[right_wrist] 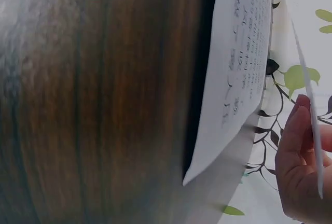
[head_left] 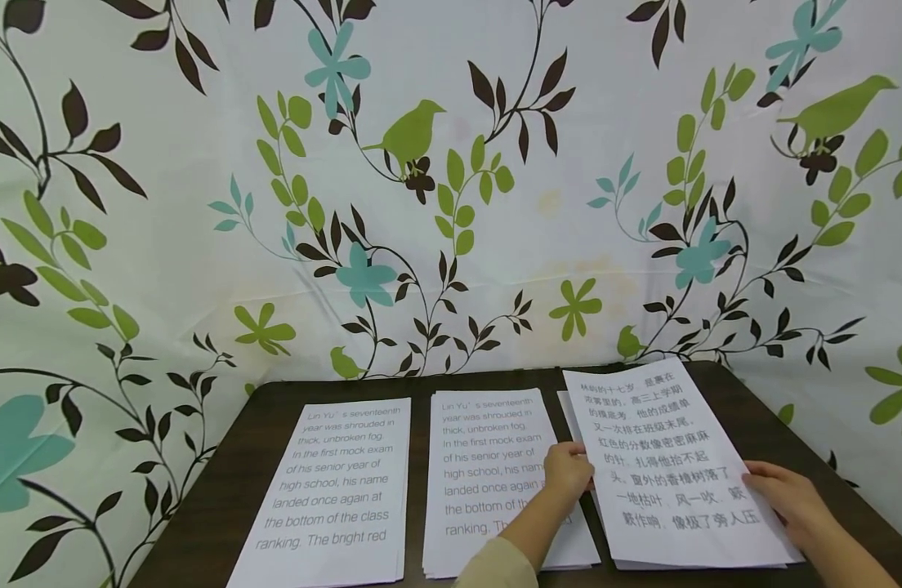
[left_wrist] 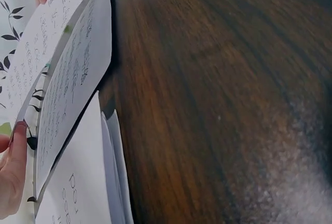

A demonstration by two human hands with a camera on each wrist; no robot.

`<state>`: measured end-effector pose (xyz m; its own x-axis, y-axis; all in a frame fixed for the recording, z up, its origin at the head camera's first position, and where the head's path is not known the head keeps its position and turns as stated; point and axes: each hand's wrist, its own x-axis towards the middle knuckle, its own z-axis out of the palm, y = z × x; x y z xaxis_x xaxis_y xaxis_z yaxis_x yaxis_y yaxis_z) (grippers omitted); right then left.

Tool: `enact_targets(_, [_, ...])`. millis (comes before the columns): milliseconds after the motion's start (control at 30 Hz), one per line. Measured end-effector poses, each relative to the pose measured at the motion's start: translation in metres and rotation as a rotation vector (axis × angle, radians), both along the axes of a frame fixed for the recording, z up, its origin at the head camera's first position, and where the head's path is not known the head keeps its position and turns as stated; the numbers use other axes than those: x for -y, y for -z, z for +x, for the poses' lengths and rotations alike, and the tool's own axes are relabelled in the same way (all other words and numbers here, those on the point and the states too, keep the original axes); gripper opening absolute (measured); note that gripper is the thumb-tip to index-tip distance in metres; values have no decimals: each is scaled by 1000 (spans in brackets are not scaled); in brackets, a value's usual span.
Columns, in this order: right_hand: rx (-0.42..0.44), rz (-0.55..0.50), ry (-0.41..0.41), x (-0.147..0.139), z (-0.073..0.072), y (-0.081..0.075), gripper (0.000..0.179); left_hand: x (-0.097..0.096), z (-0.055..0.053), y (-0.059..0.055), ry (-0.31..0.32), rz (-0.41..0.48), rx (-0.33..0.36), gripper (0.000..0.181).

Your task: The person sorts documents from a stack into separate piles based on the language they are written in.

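Held sheet [head_left: 660,461]: white paper, Chinese print facing the head camera; raised off the table at the right, above the right pile; tilted, both side edges gripped
Left hand [head_left: 569,475]: fingers partly closed; pinches the left edge of the held sheet about midway down; forearm crosses over the lower right of the middle pile
Right hand [head_left: 788,500]: pinches the right edge, lower down than the left hand; right wrist view shows thumb and fingers on opposite faces of the paper, nearly closed on it
Right pile [left_wrist: 78,73]: under the held sheet, gap between them visible from both wrists; top page carries lines of characters, too skewed to read
Middle pile [head_left: 480,457]: just beside the right pile; English text, starts "Lin Yu's seventeenth year"; sheet edges slightly fanned
Left pile [head_left: 332,482]: same English opening; apart from the middle pile, strip of wood between
Table [head_left: 201,498]: dark wood grain; carries the piles
Backdrop [head_left: 495,286]: white cloth behind the table; green birds, blue flowers, dark leafy stems
Sleeve [head_left: 498,565]: pale beige, on the left forearm
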<state>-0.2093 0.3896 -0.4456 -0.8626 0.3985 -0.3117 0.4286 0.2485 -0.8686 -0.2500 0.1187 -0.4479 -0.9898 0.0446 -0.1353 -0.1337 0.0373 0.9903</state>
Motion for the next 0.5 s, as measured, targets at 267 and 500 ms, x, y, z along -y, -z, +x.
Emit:
enact_targets(267, [5,10,-20,2,-7,10,53,-1,4,4,8,15,19,27])
enact_targets(500, [-5,10,-60,2,-12,18,53,2,5,7,36,-9,55,24])
